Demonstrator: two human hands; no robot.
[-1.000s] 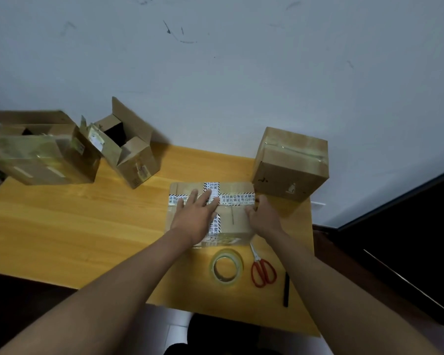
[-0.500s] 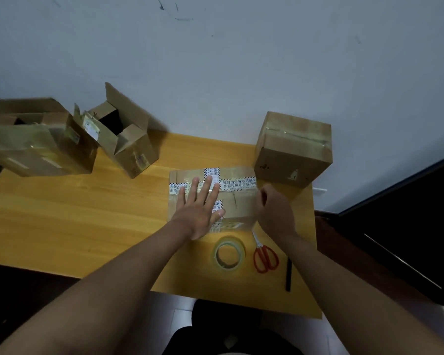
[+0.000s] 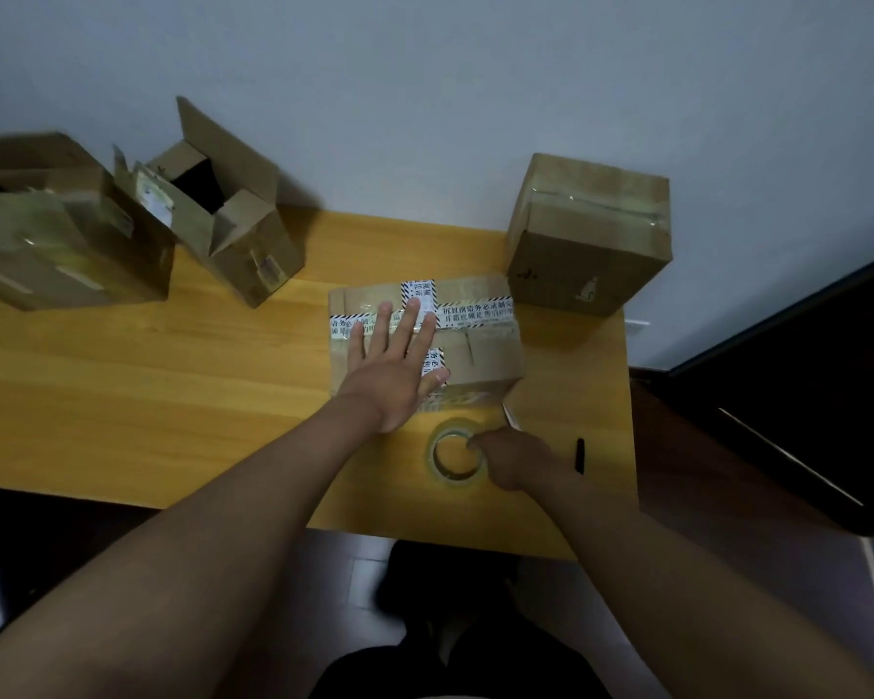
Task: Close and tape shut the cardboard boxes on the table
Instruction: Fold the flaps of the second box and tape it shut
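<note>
L hand [image 3: 392,368] flat, fingers spread, pressing box [image 3: 480,353]; R hand [image 3: 513,456] curls on tape roll [image 3: 455,456], just nearside of box.

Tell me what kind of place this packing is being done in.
Probably a plain room at home or a small office, not a warehouse: one small wooden table pushed against a bare white wall, a few used cardboard boxes on it, and a roll of clear tape at hand.

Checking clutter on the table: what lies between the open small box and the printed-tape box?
Only bare wooden table, as the head view shows, between the open small box and the printed-tape box.
</note>
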